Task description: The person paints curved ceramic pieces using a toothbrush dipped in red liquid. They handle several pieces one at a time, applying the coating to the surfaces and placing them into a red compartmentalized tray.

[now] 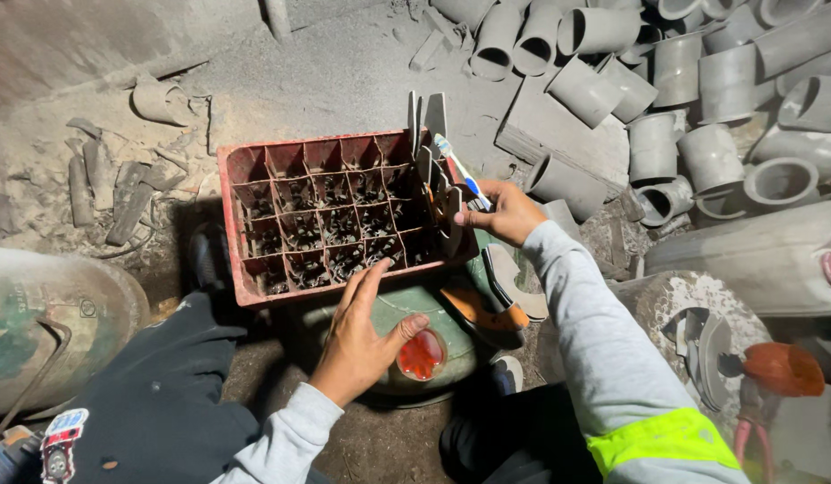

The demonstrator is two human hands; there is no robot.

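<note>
We were at the sorting stage, as we judged it: our right hand (pixel 509 213) held a toothbrush (pixel 456 166) with a white and blue handle, its fingers (pixel 473 218) clenched around the lower end, the bristled head pointing up and away from us over the far right corner of the red crate (pixel 245 170). The crate sat tilted on a green drum (pixel 406 314) with a red cap (pixel 421 355), its divided cells holding dark, dusty small pieces that we could not tell apart.

Our left hand (pixel 361 336) lay flat and released, grasping nothing, its fingertips touching the crate's near rim and the thumb reaching toward the red cap.

The brush was just beside some upright grey metal pieces (pixel 426 121) standing in the crate's right cells, apart from the pile of grey pipe sections (pixel 702 99) on the floor beyond. Any next move, we judged, would call for a steady crate under the left palm and a fine aim of the bristles into one narrow cell.
</note>
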